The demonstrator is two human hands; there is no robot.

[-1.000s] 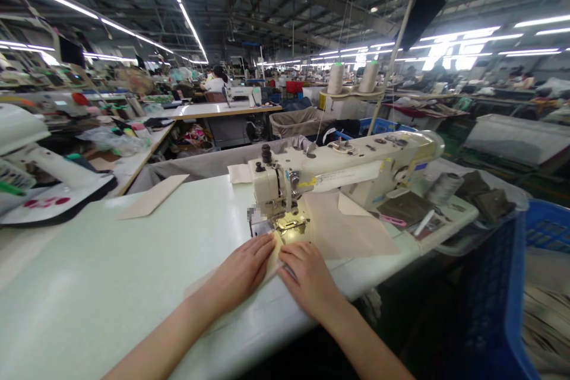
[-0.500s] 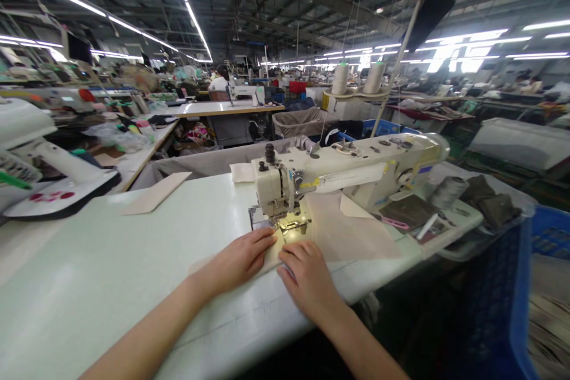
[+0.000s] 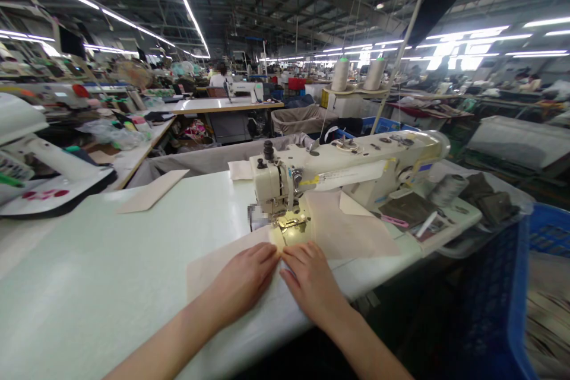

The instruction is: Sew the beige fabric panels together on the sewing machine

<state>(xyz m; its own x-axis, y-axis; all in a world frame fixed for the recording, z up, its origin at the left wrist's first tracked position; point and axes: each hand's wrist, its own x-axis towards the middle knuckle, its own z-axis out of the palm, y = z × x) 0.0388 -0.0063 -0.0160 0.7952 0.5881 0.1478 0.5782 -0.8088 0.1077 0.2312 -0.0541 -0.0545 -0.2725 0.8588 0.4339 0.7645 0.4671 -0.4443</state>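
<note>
The sewing machine head (image 3: 329, 167) is cream-painted metal with a soft gloss, and its presser foot (image 3: 291, 224) shines — bare polished steel. The tabletop (image 3: 89, 261) looks like smooth, glossy white laminate, while the pale cloth (image 3: 222, 264) lying on it is matt. The nearby crate (image 3: 494, 291) is blue plastic.

A white table (image 3: 89, 237) is carrying a sewing machine (image 3: 342, 166) near its far edge. A beige panel (image 3: 231, 267) is lying flat in front of the machine's foot, and a second beige sheet (image 3: 351, 228) is lying just right of it. A beige strip (image 3: 151, 191) is resting well off to the left, while a dark panel (image 3: 407, 211) and pink snips (image 3: 394, 221) are sitting on the right end.
</note>
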